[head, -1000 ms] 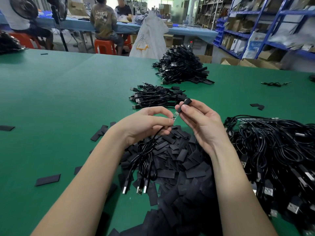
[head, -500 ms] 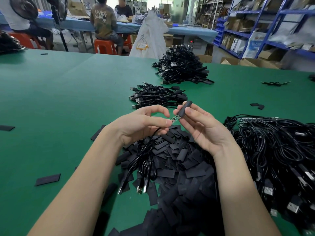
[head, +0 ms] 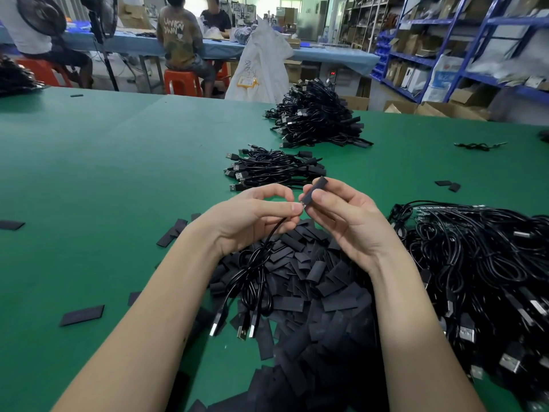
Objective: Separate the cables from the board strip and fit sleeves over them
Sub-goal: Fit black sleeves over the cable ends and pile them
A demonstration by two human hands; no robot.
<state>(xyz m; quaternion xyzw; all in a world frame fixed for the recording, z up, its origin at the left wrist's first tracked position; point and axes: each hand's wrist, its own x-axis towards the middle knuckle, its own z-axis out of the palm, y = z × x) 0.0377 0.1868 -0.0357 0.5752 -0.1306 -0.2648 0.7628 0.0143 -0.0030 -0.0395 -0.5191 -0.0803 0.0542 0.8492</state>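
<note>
Both of your forearms are bare from the bottom edge of the view up to the wrists; no sleeve, cuff or glove shows on either one. Your left hand (head: 252,221) and your right hand (head: 350,224) are bare too, with no ring, watch, strap or band visible on the fingers or wrists. Your fingernails look short and unpainted. Nothing of you above the forearms comes into view.

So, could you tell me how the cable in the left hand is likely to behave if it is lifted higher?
The cable looks floppy: it droops in loops below the left hand. Its plug ends would probably dangle and swing.
</note>
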